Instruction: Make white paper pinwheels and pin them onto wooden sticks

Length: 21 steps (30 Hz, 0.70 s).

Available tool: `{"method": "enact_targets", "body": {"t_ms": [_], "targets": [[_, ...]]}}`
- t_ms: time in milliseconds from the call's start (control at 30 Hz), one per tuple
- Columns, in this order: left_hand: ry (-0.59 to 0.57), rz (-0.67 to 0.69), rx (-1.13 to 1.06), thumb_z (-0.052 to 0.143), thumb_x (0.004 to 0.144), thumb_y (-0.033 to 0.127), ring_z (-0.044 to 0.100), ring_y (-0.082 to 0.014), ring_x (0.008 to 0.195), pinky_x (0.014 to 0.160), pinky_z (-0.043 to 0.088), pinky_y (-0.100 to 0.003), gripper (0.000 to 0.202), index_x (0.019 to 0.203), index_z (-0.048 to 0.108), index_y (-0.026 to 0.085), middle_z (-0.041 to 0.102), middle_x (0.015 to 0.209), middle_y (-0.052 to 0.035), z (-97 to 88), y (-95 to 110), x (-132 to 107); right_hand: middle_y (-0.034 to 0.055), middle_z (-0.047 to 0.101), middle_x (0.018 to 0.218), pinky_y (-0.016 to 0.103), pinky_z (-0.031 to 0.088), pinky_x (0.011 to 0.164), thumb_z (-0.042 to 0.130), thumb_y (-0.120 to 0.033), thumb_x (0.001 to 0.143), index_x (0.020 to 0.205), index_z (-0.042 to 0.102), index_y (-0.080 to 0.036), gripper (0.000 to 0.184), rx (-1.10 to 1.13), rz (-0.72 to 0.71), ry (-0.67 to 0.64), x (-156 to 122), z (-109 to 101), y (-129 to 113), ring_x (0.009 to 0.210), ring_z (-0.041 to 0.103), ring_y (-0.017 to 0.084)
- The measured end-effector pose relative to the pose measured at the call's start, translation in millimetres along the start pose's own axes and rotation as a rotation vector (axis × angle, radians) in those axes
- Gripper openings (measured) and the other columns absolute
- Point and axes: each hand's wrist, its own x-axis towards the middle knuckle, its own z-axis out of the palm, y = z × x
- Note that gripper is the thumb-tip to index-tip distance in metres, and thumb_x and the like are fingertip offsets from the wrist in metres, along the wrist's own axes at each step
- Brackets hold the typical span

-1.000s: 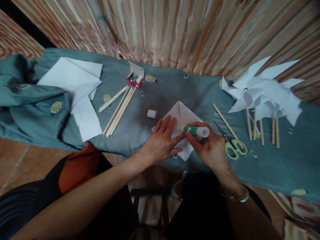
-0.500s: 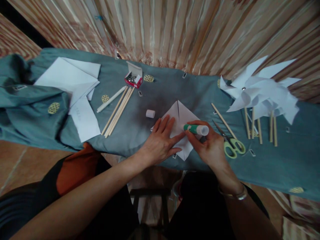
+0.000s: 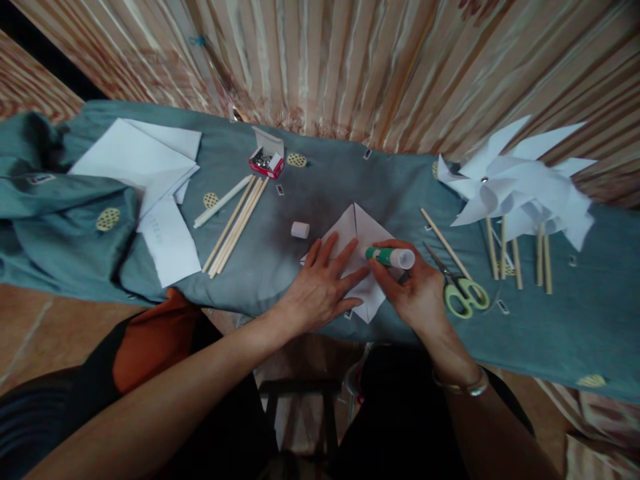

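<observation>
A square of white paper (image 3: 369,230) lies cornerwise before me, with a slit running in from its far corner. Spread flat on its left half is my left hand (image 3: 320,287), fingers apart, pressing the sheet to the cloth. My right hand (image 3: 413,287) is closed round a green and white glue stick (image 3: 387,257), tilted, its tip at the middle of the paper; whether it touches cannot be made out. The white glue cap (image 3: 300,230) lies just left of the sheet. To the right of my right hand rest scissors (image 3: 463,290) with light green handles.
Paper pinwheels (image 3: 520,183) on wooden sticks lie at the right. A single stick (image 3: 445,243) is by the scissors. On the left are several sticks (image 3: 237,227), a rolled white paper tube (image 3: 223,201), an open red box (image 3: 267,160) of small metal pieces, and white sheets (image 3: 135,153).
Both hands keep nearly the same places on the paper. The left fingers are spread a little wider, and the glue stick has shifted very slightly left.
</observation>
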Motion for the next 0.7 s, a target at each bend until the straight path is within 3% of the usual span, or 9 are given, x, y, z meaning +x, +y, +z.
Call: {"method": "enact_targets", "body": {"t_ms": [200,700], "targets": [[-0.006,-0.007,0.01,0.05,0.088,0.055,0.017,-0.0406,0.144,0.111,0.021,-0.063,0.056,0.138,0.046,0.03,0.03,0.154,-0.0129,0.1,0.4,0.4,0.0045,0.072,0.097,0.036,0.056,0.077,0.063,-0.035,0.085,0.104,0.061,-0.023,0.023,0.024,0.002,0.017,1.7,3.1,1.4,0.084,0.07,0.022],[0.005,0.001,0.013,0.049,0.088,0.056,0.016,-0.0396,0.144,0.111,0.021,-0.064,0.057,0.137,0.047,0.028,0.03,0.154,-0.0137,0.8,0.5,0.0,0.0032,0.072,0.099,0.038,0.056,0.077,0.062,-0.032,0.085,0.104,0.061,-0.025,0.021,0.038,-0.037,-0.002,5.0,7.1,-0.1,0.088,0.069,0.023]]}}
